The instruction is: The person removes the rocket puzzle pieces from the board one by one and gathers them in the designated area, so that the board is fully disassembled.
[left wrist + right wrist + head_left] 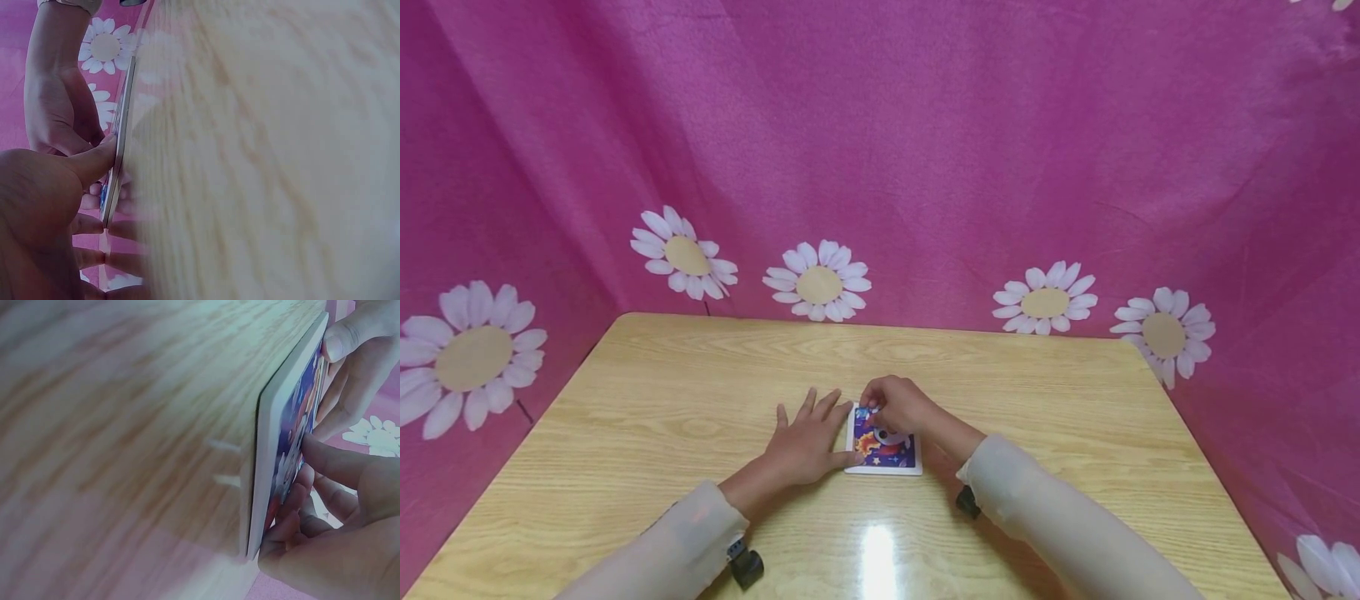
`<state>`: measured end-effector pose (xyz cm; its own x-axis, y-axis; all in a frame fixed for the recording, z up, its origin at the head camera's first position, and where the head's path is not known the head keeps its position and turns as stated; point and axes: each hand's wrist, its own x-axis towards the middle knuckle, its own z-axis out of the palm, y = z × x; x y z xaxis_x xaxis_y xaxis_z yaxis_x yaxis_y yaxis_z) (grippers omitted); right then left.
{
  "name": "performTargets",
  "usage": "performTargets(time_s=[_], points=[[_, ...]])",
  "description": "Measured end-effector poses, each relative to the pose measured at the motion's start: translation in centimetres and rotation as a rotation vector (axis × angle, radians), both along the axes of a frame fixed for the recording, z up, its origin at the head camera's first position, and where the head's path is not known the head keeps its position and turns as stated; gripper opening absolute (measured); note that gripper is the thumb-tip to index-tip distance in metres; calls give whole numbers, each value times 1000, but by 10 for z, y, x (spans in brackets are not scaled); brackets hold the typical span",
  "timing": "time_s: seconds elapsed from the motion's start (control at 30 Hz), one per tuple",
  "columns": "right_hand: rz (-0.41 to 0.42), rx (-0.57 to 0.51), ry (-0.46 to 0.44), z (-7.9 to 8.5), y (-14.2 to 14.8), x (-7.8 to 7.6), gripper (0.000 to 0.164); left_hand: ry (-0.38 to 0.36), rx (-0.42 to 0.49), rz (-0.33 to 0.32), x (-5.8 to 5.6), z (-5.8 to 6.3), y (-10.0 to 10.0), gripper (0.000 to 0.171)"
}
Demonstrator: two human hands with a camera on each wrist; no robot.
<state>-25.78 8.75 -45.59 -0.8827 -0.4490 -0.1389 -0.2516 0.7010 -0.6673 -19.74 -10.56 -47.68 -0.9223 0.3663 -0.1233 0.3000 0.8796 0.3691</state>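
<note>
A small square picture board point(882, 468) with a white rim lies flat on the table. Its picture has a dark blue ground with stars, orange flames and a white round shape. My left hand point(805, 446) rests with fingers spread at the board's left side, its thumb over the lower left corner. Over the upper part of the picture, my right hand point(898, 406) bends its fingers down onto the surface. In the right wrist view, the right thumb and fingers touch the board's face point(290, 440). Whether they pinch a loose piece is hidden.
The wooden table point(700, 367) extends around the board on all sides. A pink cloth point(925, 167) with white daisies hangs behind and beside it. Dark wrist devices show below both sleeves, the left one point(747, 567) close to the tabletop.
</note>
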Motion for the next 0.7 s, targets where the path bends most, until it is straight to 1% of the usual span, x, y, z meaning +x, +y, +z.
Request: performTargets(time_s=[0.23, 0.53, 0.7], points=[[17, -3, 1, -1, 0, 0, 19, 8, 11, -3, 0, -1, -1, 84], [7, -9, 1, 0, 1, 1, 19, -4, 15, 5, 2, 0, 0, 85], [-21, -37, -39, 1, 3, 1, 17, -8, 13, 5, 2, 1, 0, 85]])
